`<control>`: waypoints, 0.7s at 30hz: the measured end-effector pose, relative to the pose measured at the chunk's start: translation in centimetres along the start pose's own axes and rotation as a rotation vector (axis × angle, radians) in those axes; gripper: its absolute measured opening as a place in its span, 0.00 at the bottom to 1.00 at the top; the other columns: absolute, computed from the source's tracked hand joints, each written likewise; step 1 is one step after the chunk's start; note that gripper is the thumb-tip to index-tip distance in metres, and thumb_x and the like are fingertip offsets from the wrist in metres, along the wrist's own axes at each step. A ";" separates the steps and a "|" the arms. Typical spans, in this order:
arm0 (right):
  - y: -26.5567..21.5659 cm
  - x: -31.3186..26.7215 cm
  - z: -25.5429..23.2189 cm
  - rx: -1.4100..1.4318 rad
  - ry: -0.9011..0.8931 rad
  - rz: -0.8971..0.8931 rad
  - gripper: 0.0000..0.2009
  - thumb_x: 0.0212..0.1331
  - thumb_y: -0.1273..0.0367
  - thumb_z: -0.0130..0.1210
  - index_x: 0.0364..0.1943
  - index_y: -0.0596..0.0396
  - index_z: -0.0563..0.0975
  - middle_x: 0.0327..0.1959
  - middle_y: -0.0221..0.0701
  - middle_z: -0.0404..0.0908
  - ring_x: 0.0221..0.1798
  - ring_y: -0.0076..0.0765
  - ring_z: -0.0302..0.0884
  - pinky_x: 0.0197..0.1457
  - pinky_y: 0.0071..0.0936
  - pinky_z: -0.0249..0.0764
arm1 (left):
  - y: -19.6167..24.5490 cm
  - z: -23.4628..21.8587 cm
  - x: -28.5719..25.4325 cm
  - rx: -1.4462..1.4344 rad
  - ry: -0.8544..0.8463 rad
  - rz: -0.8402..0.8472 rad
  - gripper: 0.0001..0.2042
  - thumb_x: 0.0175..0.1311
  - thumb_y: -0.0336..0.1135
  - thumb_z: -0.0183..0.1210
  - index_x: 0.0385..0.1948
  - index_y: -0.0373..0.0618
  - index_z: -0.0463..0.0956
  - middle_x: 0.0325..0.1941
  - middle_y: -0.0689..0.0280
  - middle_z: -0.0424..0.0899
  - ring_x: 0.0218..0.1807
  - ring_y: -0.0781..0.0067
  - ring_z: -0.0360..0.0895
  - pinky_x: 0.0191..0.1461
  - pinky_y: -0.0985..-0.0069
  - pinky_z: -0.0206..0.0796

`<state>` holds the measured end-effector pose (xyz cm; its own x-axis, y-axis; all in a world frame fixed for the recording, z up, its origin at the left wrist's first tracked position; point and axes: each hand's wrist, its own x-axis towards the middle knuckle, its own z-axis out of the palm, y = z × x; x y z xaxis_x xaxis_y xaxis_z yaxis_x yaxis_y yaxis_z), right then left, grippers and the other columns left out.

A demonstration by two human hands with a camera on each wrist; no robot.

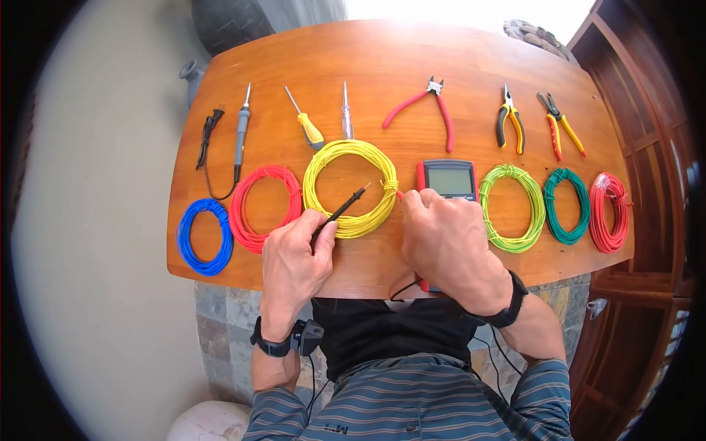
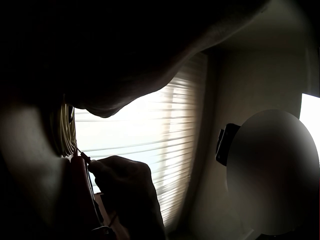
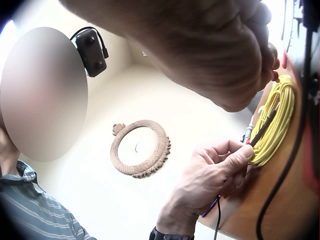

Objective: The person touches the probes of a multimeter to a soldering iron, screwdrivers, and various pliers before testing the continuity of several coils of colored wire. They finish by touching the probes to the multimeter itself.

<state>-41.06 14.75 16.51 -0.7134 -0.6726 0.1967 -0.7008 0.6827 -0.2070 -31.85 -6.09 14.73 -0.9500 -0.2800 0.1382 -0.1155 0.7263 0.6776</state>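
Observation:
My left hand pinches a black multimeter probe, its tip angled up and right over the yellow wire coil. To the right, my right hand grips a red probe, mostly hidden by the fingers. Its tip points at the bound right side of the yellow coil. Under the right hand lies a red and grey multimeter, its lower part mostly covered. In the right wrist view the black probe crosses in front of the yellow coil.
Left are red and blue coils; right are yellow-green, dark green and red ones. Behind lie a soldering iron, two screwdrivers, cutters, needle-nose pliers and wire strippers.

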 end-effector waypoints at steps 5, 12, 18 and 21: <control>0.0 -0.4 0.9 -0.097 0.058 -0.081 0.06 0.55 0.71 0.63 0.35 0.58 0.81 0.31 0.38 0.85 0.28 0.41 0.90 0.28 0.36 0.83 | -0.2 0.3 0.1 0.000 0.028 0.043 0.05 0.70 0.27 0.68 0.37 0.35 0.83 0.22 0.58 0.82 0.22 0.71 0.77 0.29 0.71 0.66; 0.2 0.1 1.0 -0.088 0.042 -0.069 0.07 0.56 0.72 0.63 0.37 0.60 0.81 0.32 0.39 0.85 0.29 0.41 0.90 0.28 0.35 0.83 | -0.2 0.5 0.3 0.001 0.032 0.054 0.05 0.70 0.27 0.68 0.37 0.35 0.83 0.21 0.58 0.81 0.22 0.70 0.77 0.29 0.71 0.66; 1.4 0.8 0.8 0.125 0.047 0.062 0.05 0.59 0.73 0.61 0.35 0.60 0.79 0.27 0.41 0.84 0.29 0.53 0.89 0.32 0.44 0.83 | -0.3 0.4 0.4 -0.007 0.029 0.058 0.04 0.70 0.27 0.67 0.37 0.35 0.83 0.22 0.58 0.82 0.23 0.67 0.79 0.30 0.70 0.67; 1.8 1.3 0.4 0.261 0.112 0.034 0.04 0.62 0.74 0.60 0.33 0.60 0.77 0.24 0.44 0.81 0.29 0.58 0.86 0.32 0.48 0.81 | -0.3 0.4 0.4 0.002 0.021 0.056 0.04 0.70 0.27 0.67 0.37 0.36 0.84 0.23 0.58 0.83 0.23 0.67 0.79 0.31 0.70 0.67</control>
<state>-43.26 15.05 15.99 -0.7429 -0.6047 0.2871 -0.6616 0.5981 -0.4523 -32.33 -6.23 14.30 -0.9488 -0.2515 0.1910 -0.0625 0.7423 0.6672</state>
